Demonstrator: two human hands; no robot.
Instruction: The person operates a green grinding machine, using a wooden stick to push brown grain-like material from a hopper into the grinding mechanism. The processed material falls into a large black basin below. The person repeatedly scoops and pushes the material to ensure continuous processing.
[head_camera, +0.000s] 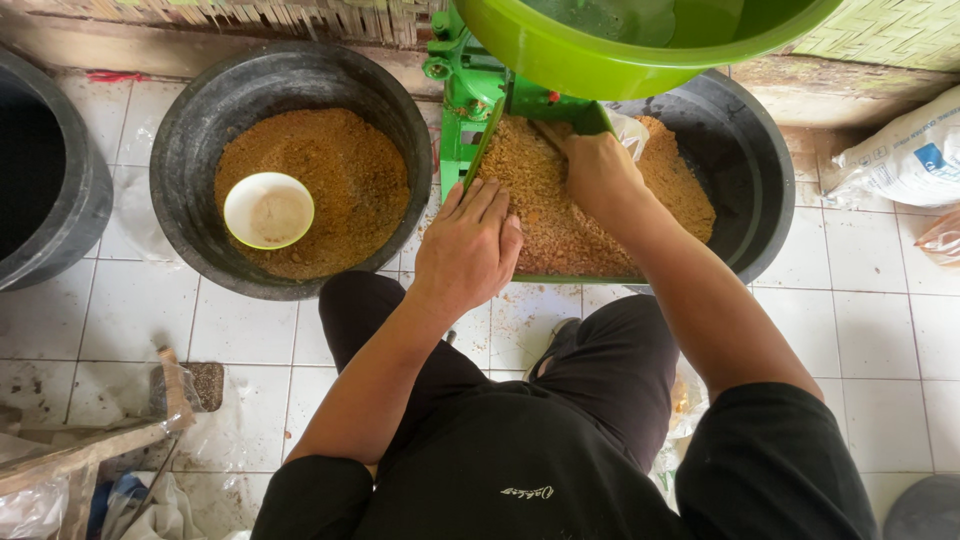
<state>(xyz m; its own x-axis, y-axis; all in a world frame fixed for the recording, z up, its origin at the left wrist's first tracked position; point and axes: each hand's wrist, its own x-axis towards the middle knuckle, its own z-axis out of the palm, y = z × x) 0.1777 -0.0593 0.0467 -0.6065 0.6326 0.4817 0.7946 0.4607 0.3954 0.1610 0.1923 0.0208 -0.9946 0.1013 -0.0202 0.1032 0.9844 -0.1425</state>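
The left hand (468, 243) lies flat, fingers together and stretched, and presses on the brown crumbly meal (560, 215) at the near edge of a green tray (575, 278). The right hand (598, 172) reaches deeper under the green machine (470, 85); its fingers are bent into the meal, but I cannot tell if they hold something. The two hands are apart. The tray sits over a black tub (750, 190). Above is a big green bowl (600, 60). To the left, another black tub (190, 150) holds finer brown powder (345, 170) with a small white bowl (268, 210) on it.
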